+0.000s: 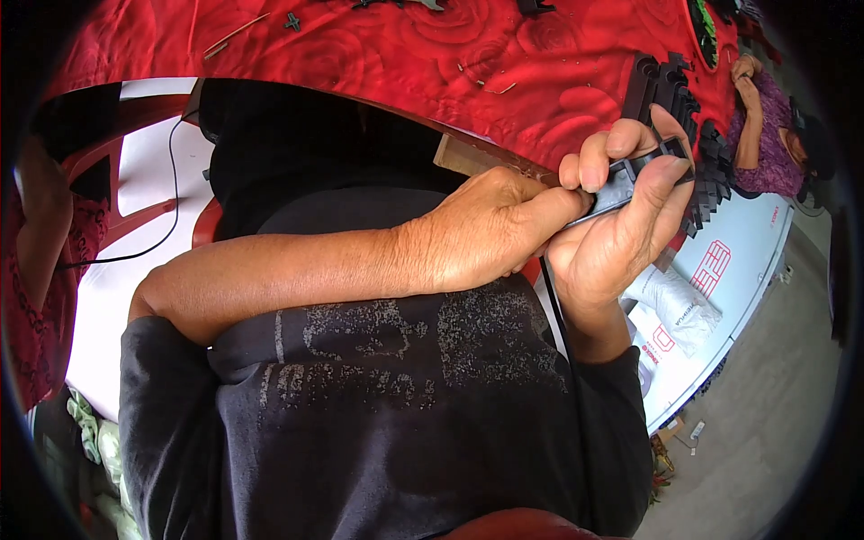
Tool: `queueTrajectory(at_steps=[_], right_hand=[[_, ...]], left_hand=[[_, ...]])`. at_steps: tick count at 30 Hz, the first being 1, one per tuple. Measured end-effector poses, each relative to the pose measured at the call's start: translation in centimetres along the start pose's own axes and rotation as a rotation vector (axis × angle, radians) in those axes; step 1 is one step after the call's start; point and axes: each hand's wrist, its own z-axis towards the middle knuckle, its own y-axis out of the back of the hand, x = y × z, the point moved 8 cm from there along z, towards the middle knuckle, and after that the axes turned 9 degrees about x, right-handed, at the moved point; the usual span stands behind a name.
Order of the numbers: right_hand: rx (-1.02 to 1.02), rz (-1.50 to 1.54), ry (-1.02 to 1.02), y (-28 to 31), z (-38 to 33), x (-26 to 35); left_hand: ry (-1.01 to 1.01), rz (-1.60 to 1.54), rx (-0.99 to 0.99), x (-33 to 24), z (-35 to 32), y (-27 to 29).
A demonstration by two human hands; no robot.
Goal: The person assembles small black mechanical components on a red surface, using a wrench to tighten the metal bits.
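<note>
My right hand [621,211] is closed around a small dark grey plastic piece [616,189], with the thumb on one side and the fingers curled over the other. Part of the piece is hidden by the fingers. My left hand [499,220] reaches across my body, and its closed fingers press up against the near left end of the same piece. Whatever those left fingers pinch is hidden. Just beyond my right hand, several black plastic parts [661,85] lie in a stack along the edge of the red tablecloth [360,45].
Thin slivers [236,36] and a small dark cross-shaped part [292,22] lie on the cloth. On the right are a pale blue board [751,238] and a clear plastic bag [688,310]. A person in purple [774,135] sits far right; a black cable [171,202] hangs left.
</note>
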Motion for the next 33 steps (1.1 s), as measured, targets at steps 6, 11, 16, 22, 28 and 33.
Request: queueTrajectory(at_steps=[6, 11, 16, 22, 28, 33], right_hand=[[0.000, -0.165, 0.020, -1.1, -0.8, 1.0], [0.079, -0.198, 0.052, -1.7, -1.0, 1.2], [0.039, -0.160, -0.024, -1.4, -0.5, 0.3], [0.020, -0.003, -0.028, 0.5, 0.4, -0.3], [-0.032, 0.002, 0.002, 2.3, 1.1, -0.2], [-0.028, 0.020, -0.001, 2.7, 1.6, -0.3]], left_hand=[[0.072, -0.106, 0.031, 1.2, -0.4, -0.3], [0.030, -0.130, 0.014, 1.7, -0.5, -0.2], [0.026, -0.142, 0.040, 1.1, -0.5, 0.2], [0.091, -0.093, 0.015, 1.2, -0.5, 0.6], [0.100, 0.168, -0.005, 1.3, -1.5, 2.3], [0.145, 0.149, 0.010, 1.4, -1.3, 2.3]])
